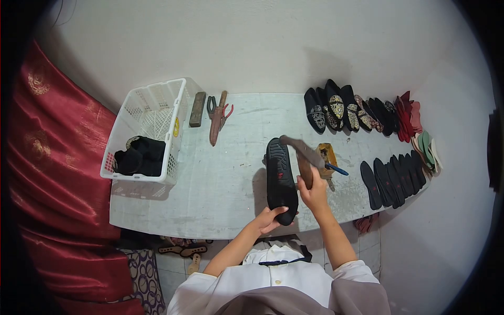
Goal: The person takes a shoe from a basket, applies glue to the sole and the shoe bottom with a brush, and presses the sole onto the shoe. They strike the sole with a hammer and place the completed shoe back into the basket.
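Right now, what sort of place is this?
Probably a small shoe workshop: a hammer in the right hand, an upturned shoe in the left hand, and a row of loose soles on the table.

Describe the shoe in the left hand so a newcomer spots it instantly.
At the near edge of the pale table, find the left hand. It grips a black shoe turned sole-up. Unlike the loose black soles lying at right, it is held.
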Available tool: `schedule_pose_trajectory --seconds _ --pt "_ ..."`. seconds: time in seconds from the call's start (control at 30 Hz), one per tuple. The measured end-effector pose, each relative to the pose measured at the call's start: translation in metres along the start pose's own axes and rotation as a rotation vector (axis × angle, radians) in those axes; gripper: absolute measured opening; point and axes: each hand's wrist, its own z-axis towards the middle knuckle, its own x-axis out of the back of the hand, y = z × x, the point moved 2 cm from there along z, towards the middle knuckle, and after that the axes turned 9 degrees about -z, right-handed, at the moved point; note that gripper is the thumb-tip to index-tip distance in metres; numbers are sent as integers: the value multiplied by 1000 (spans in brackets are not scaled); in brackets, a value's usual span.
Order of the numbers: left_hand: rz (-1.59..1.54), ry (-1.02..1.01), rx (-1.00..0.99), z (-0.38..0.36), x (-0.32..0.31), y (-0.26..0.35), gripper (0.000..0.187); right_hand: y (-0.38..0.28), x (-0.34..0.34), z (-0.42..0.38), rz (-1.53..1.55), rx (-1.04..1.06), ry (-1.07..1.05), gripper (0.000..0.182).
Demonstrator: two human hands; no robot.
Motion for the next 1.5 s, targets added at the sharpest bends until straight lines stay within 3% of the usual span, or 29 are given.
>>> schedule_pose_trajectory --seconds 0.07,0.1,0.2,0.3,0.4,0.43,0.53,0.67,0.7,0.8,0.97,1.1,1.23,1.33,1.37,1.47,1.5 --pt "5 6 9 -1 0 0 44 14 -13 -8 -89 63 -6 26" --pt "-3 -18 12 2 4 -1 44 9 -11 -4 -237 -25 -217 29" --pt "-13 -40 14 4 9 -4 45 -24 12 12 29 -170 -237 29" --pt "5 -22 13 5 6 -1 45 -19 2 8 44 33 29 32" --pt "-20 -41 15 4 6 -1 45 -13 -8 3 -264 -50 -153 31" --pt "-35 -57 14 3 6 -2 45 -9 -10 8 -160 -96 -193 30" --pt "-6 -44 -2 2 3 0 45 -22 9 16 90 -168 -106 30" --pt "12 -15 7 0 -2 3 45 1 -6 2 -62 58 209 27" --pt "8 -27 7 1 -1 2 46 7 -8 0 -70 -32 -14 26" --pt "0 -36 13 1 0 0 46 8 3 2 48 -159 -164 26" --pt "15 -41 0 4 6 0 46 9 -3 -27 -65 12 80 28" --pt "-30 -42 -5 3 6 -3 44 -16 17 -10 92 -345 -346 29" --pt "27 31 -17 3 9 -1 43 -8 2 -30 66 -20 -61 29" --pt "3 30 0 3 8 -1 41 -14 6 -31 -82 -173 -294 28" --pt "56 62 -20 0 3 0 39 -25 17 -26 37 -306 -408 28" --pt "-7 17 27 5 9 -1 40 -24 13 -30 79 -59 -113 29" --pt "-4 8 30 6 12 -1 40 -17 9 -32 -1 -56 -128 31"
